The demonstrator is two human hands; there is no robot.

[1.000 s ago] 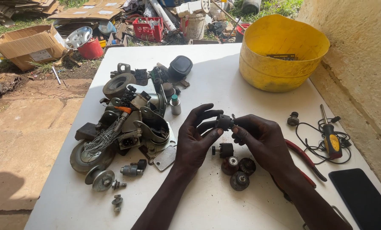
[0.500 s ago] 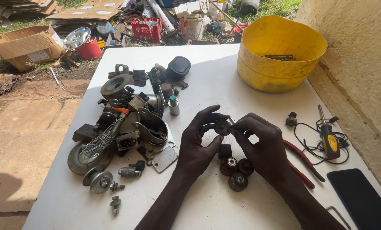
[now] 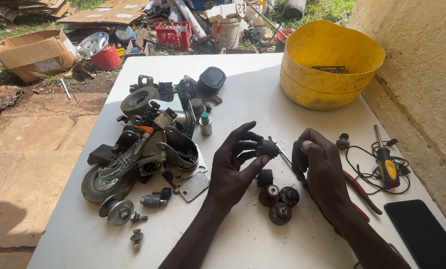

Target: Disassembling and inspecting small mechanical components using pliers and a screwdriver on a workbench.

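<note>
— While you look at the bottom centre of the frame, what lies on the table [image 3: 262, 84]?

— Three small black rollers [image 3: 279, 201], just below my hands.

— And your hands?

— My left hand [image 3: 233, 169] pinches a small dark cylindrical part [image 3: 267, 148] between thumb and fingers, mid-frame. My right hand [image 3: 320, 167] curls around a thin metal rod [image 3: 280, 151] that reaches the part.

— Further back?

— Left of centre, a heap of castor wheels and brackets [image 3: 150, 144]; upper right, a yellow tub [image 3: 327, 65].

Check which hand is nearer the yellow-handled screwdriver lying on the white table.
Right. The right hand is just beside the yellow-handled screwdriver; the left hand is farther off, beyond the right hand.
</note>
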